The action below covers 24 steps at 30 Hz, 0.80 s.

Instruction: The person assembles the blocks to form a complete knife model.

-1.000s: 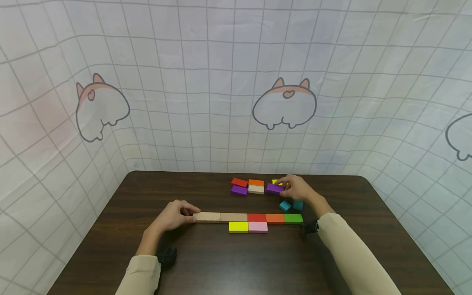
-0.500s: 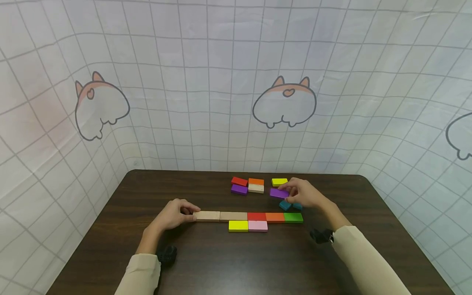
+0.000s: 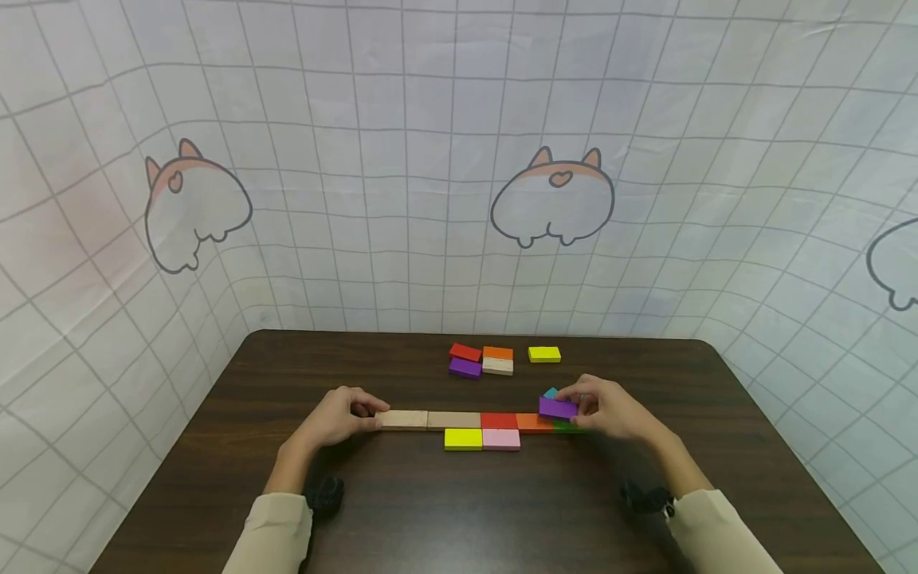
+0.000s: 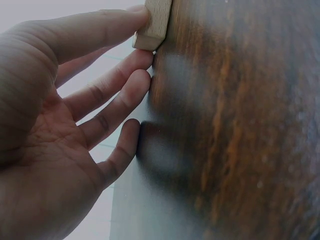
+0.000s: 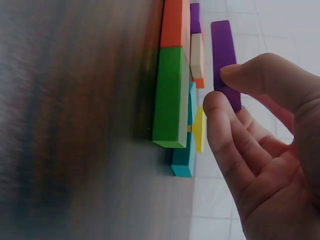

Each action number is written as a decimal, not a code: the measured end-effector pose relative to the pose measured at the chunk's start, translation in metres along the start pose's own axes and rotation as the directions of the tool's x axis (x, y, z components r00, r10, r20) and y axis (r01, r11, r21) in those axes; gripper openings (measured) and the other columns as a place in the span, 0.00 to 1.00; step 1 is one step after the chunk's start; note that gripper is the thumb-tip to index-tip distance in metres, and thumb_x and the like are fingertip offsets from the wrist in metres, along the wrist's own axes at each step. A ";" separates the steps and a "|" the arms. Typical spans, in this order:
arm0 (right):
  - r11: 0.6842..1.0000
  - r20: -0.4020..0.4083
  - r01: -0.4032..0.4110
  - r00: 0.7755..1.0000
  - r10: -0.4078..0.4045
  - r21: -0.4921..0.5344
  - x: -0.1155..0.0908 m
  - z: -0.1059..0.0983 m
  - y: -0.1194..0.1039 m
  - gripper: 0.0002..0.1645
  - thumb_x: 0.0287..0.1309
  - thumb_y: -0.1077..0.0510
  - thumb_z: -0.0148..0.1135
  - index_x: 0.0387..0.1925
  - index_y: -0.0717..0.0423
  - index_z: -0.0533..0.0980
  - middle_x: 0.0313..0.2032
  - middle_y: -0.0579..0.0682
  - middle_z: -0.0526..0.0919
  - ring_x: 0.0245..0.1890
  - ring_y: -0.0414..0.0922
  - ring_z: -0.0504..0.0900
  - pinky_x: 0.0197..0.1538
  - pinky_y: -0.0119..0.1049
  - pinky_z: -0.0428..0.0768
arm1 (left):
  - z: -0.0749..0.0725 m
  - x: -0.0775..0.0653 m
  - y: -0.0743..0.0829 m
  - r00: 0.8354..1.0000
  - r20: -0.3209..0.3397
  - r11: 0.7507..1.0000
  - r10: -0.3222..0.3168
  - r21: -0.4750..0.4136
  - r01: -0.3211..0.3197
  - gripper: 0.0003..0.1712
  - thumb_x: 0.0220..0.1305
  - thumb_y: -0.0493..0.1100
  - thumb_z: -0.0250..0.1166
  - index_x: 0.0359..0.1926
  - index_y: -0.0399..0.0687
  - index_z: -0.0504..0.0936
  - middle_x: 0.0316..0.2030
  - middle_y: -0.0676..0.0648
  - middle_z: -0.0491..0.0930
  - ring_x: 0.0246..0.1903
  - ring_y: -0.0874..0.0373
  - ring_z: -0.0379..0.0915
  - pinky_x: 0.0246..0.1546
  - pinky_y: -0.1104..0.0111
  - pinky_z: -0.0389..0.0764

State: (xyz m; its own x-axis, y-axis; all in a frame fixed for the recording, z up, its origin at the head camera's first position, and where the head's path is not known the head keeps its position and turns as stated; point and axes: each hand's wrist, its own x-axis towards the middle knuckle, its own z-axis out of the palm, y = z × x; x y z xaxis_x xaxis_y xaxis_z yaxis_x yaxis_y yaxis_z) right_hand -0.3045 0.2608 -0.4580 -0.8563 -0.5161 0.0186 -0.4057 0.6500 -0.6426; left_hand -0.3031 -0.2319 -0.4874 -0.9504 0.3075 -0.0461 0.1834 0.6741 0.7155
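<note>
My right hand (image 3: 613,409) pinches a purple block (image 3: 558,409) between thumb and fingers. In the right wrist view this purple block (image 5: 225,60) hangs off the table, with the green block (image 5: 170,95) standing to its left. At the row's left end, my left hand (image 3: 344,417) holds the end of a plain wooden block (image 3: 403,420) with thumb and fingertips; the left wrist view shows the thumb on that wooden block (image 4: 156,22). The row continues through a second wooden block (image 3: 454,421), a red block (image 3: 498,421), an orange block (image 3: 533,422) and the partly covered green block.
A yellow block (image 3: 463,440) and a pink block (image 3: 500,440) lie against the row's near side. Behind it are red, orange, cream and purple blocks (image 3: 466,368) in a cluster, plus a yellow block (image 3: 544,355). Two teal blocks (image 5: 183,162) lie just beyond the green one.
My right hand has brought the purple block from beside the back yellow block toward me and to the right, over the row's right end. My left hand stays in place.
</note>
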 end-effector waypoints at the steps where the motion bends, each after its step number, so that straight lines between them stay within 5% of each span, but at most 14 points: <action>1: 1.000 0.003 0.005 1.000 -0.005 0.006 -0.003 0.001 0.000 0.21 0.59 0.64 0.70 0.55 0.49 0.83 0.40 0.49 0.76 0.32 0.39 0.79 0.36 0.31 0.80 | 0.000 0.000 0.000 1.000 0.000 1.000 -0.003 -0.001 0.003 0.11 0.62 0.41 0.74 0.47 0.53 0.91 0.37 0.52 0.83 0.35 0.58 0.74 0.37 0.64 0.77; 24: 0.999 0.083 0.044 0.995 -0.046 0.021 -0.016 0.026 -0.006 0.21 0.58 0.67 0.69 0.54 0.52 0.84 0.42 0.50 0.77 0.34 0.35 0.79 0.40 0.30 0.81 | 0.002 0.000 0.000 1.000 -0.005 1.000 -0.025 -0.009 0.025 0.11 0.62 0.41 0.74 0.46 0.54 0.91 0.38 0.51 0.83 0.35 0.57 0.73 0.37 0.64 0.75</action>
State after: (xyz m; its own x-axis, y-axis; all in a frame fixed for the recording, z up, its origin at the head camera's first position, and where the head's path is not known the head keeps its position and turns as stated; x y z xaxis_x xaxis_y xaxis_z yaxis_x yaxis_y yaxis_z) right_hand -0.2807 0.2509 -0.4744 -0.8071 -0.5902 -0.0158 -0.4365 0.6146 -0.6571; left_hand -0.3022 -0.2308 -0.4883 -0.9561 0.2867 -0.0604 0.1570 0.6754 0.7205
